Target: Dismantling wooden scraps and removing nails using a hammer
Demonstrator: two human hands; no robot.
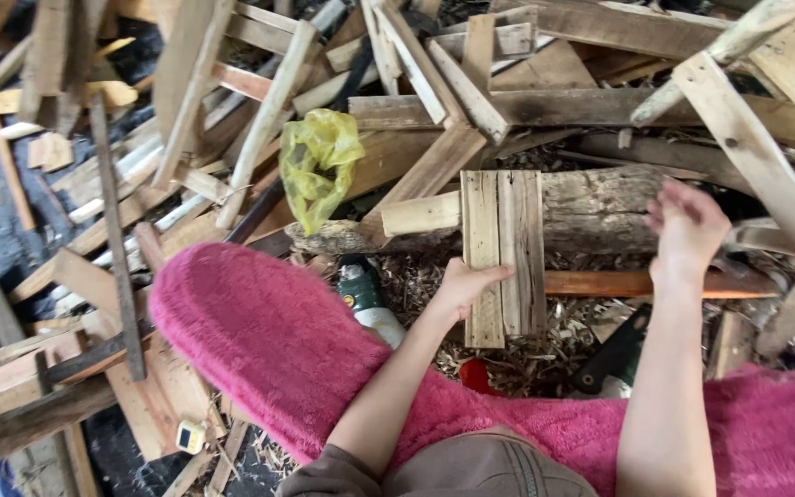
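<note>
My left hand grips the lower left edge of a short wooden board made of two slats, standing upright against a thick log. My right hand hovers open above the log's right part, fingers apart, touching nothing. A long reddish handle lies across the ground behind the board, under my right wrist. Both forearms reach out over a fuzzy pink cloth on my lap.
Heaps of scrap timber and broken pallets fill the far side. A yellow plastic bag hangs from a plank. A green and white can lies by the pink cloth. Wood chips cover the ground; a dark tool lies at right.
</note>
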